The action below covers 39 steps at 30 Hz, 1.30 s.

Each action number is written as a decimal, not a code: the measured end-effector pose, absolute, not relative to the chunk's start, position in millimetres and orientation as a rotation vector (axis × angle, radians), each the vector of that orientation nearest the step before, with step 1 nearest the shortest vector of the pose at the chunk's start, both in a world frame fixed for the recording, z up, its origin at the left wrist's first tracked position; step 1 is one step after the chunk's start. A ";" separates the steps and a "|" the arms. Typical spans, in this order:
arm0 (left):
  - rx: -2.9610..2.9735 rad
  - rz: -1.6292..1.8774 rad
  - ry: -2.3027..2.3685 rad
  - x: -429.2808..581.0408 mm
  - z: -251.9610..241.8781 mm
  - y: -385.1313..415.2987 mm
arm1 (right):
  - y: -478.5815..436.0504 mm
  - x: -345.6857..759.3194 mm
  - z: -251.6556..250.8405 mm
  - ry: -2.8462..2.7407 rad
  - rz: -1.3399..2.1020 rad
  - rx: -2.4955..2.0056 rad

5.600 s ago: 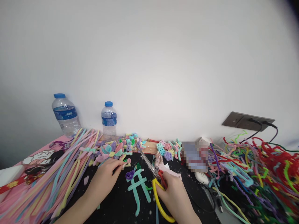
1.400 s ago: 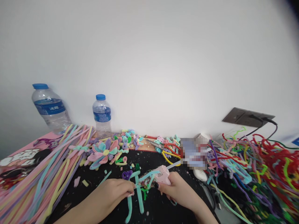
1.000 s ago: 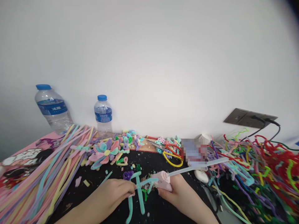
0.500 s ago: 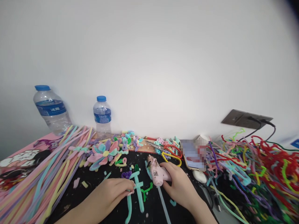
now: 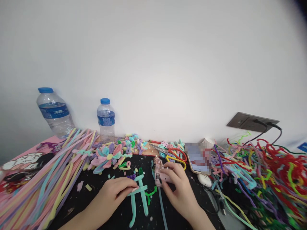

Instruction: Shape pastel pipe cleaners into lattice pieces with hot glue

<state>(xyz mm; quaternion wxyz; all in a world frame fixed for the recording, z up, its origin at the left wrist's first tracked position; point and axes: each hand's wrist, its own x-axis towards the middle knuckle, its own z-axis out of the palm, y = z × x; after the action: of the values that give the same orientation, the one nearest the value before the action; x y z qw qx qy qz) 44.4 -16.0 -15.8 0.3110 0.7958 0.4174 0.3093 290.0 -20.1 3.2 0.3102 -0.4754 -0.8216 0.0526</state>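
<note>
My left hand [image 5: 112, 193] lies on the black table top, its fingertips pressing down on a teal pipe-cleaner frame [image 5: 139, 198] made of crossed strips. My right hand [image 5: 176, 188] is closed around a pink glue gun [image 5: 159, 171], whose nozzle points away from me and whose clear glue stick [image 5: 162, 209] trails back toward me. A small purple loop [image 5: 131, 176] and a green curl [image 5: 151, 193] lie against the frame.
Long pastel pipe cleaners [image 5: 48, 179] fan over the left side. A pastel flower [image 5: 107, 155], small loops and scissors [image 5: 165, 149] lie at the back. A phone [image 5: 198, 157], two water bottles [image 5: 106, 118] and a tangled bright pile [image 5: 263, 172] fill the rest.
My right hand put down the scissors and took the glue gun, touched its nozzle to the teal frame, then swung it round and drew it back. My left hand stayed on the frame.
</note>
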 end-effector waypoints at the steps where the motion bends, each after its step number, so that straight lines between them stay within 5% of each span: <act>1: 2.078 0.809 1.113 45.3 -14.6 -16.9 | -22.8 284.7 2.2 -2.192 0.175 -1.209; 39: 1.953 0.705 1.028 54.7 -8.7 -23.9 | -30.5 244.8 -20.8 -2.030 0.399 -1.027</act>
<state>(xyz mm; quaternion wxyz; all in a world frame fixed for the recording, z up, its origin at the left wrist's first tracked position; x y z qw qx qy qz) 54.7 -23.9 -8.7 0.4008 0.7723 0.4064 0.2788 244.8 -30.5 -20.8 0.4042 -0.4066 -0.8039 0.1580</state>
